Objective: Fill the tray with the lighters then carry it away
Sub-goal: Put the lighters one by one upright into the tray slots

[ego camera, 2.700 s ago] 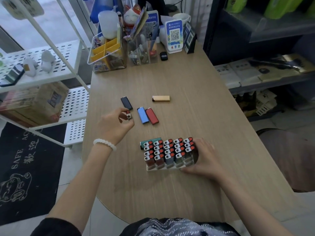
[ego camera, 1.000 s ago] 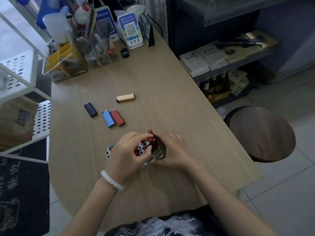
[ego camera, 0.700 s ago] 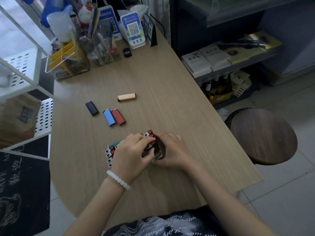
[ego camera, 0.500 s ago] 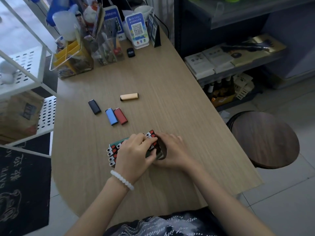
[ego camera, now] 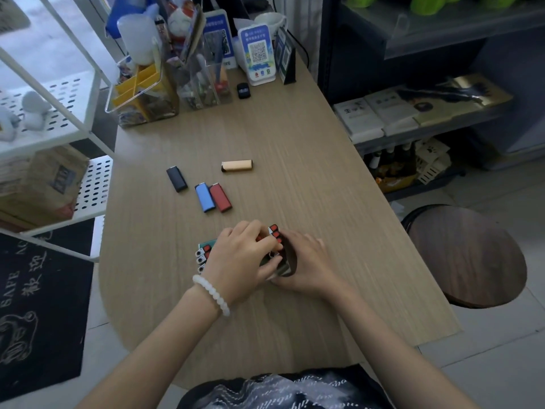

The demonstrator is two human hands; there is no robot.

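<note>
Now | left hand (ego camera: 241, 255) over tray lighters (ego camera: 203, 252) | right hand (ego camera: 306, 265) steadies tray (ego camera: 283, 271)

Single head view, steep downward-forward tilt, close above both hands; surface (ego camera: 295, 143) stretches ahead beyond them.

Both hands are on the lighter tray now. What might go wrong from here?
1. The left hand covers most of the tray, so a badly seated lighter could go unnoticed.
2. Lifting with the right hand gripping only one end could tip the lighters out.
</note>
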